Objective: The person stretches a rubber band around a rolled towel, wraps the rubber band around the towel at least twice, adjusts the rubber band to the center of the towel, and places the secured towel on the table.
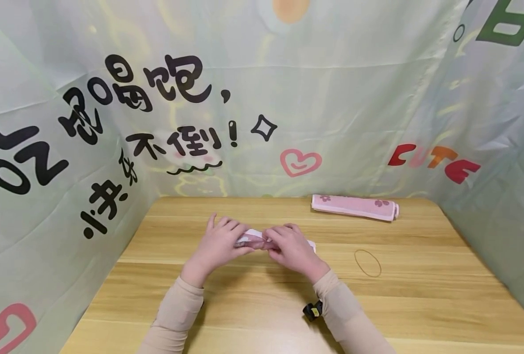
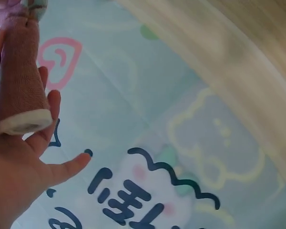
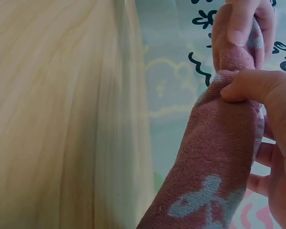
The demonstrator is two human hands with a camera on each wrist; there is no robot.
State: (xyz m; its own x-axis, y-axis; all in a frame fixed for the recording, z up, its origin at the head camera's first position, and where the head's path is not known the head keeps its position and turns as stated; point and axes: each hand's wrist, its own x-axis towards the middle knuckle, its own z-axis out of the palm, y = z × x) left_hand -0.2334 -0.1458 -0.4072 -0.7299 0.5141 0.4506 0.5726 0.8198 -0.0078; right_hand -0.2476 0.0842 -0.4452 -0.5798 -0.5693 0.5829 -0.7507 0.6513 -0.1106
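Observation:
Both hands hold a rolled dusty-pink towel (image 1: 254, 239) above the middle of the table. My left hand (image 1: 218, 242) grips its left end, with the little finger stretched away from the roll in the left wrist view. There the towel (image 2: 21, 71) shows a white-edged end. My right hand (image 1: 294, 250) pinches the roll near its middle, thumb on top and fingers behind. In the right wrist view the towel (image 3: 214, 138) carries a pale grey pattern and has a crease beside the right thumb. Part of the roll is hidden behind the hands.
A second rolled towel (image 1: 355, 206), light pink with flower marks, lies at the back right of the wooden table (image 1: 253, 314). A thin rubber band (image 1: 368, 263) lies to the right of my right hand. Printed cloth walls (image 1: 355, 108) enclose the back and sides.

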